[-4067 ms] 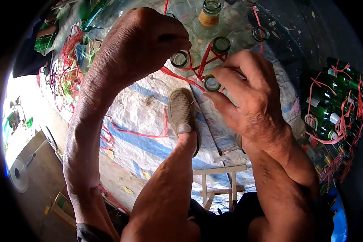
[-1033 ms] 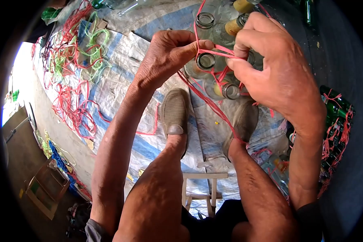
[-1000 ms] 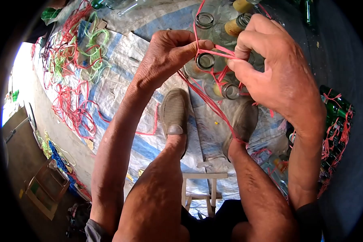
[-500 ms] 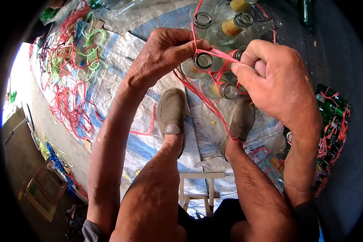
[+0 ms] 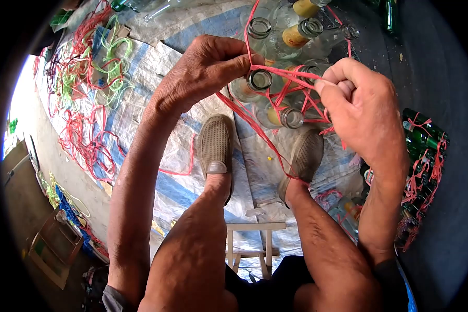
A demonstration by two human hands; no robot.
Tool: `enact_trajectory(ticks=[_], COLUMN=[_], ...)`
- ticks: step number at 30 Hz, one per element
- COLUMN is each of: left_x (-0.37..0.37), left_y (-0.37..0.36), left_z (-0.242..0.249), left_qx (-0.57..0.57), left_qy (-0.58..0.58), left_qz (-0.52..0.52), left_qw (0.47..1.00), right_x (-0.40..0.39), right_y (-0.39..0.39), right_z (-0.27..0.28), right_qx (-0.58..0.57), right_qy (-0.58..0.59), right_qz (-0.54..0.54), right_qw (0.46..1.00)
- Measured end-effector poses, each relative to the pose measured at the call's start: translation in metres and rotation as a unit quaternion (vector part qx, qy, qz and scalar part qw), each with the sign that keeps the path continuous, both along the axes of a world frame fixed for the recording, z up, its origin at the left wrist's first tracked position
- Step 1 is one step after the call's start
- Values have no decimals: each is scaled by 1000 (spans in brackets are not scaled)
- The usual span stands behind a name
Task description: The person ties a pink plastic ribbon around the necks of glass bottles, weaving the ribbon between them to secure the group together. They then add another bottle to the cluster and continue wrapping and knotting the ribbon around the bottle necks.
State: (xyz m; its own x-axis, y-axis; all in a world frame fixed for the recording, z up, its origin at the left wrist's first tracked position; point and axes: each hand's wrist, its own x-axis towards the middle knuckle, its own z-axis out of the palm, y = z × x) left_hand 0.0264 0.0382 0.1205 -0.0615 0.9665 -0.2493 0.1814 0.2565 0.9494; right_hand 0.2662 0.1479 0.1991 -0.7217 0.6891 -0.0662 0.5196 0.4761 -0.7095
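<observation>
Several clear glass bottles (image 5: 295, 38) stand grouped in front of me, some with yellow labels, with pink plastic twine (image 5: 291, 76) looped round their necks. My left hand (image 5: 218, 65) pinches the twine beside a bottle neck (image 5: 259, 79) at the near left of the group. On the right, the closed fingers of my right hand (image 5: 361, 106) hold the other end, so the strand between the hands is stretched tight. More loose pink strands (image 5: 255, 125) hang down from near my left hand toward my right shoe. The fingertips of both hands are partly hidden.
Tangled pink and green twine (image 5: 96, 78) lies at the left on a white and blue woven sheet (image 5: 177, 208). Green bottles (image 5: 421, 135) tied with pink twine are at the right. My shoes (image 5: 216, 145) and a wooden stool (image 5: 255, 227) are below.
My right hand has moved a little to the right, drawing the twine longer between the hands. My left hand stays at the near bottle neck. The whole view has shifted slightly.
</observation>
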Motion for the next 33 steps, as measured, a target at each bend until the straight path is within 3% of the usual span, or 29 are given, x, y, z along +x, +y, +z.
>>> enact_trajectory(ticks=[12,18,23,26,29,33], left_x=[3,2,-2,-11,-7,-2], left_y=[-2,-4,-6,-4,-6,-10], left_z=[-6,-7,-2,1,8,30], left_qx=[9,-40,-51,-21,51,47], left_qy=[-40,-120,-142,-100,28,156], left_qz=[21,48,34,21,58,66], left_qw=[999,991,988,995,997,984], right_x=[-6,-8,-8,-3,4,19], right_y=[10,19,23,18,5,-22], right_z=[3,-11,-8,-11,-10,-4], right_qx=[80,202,149,151,147,96], right_qy=[-38,-78,-87,-73,-31,0], right_qz=[4,56,64,63,47,-1], right_qw=[996,975,983,984,987,995])
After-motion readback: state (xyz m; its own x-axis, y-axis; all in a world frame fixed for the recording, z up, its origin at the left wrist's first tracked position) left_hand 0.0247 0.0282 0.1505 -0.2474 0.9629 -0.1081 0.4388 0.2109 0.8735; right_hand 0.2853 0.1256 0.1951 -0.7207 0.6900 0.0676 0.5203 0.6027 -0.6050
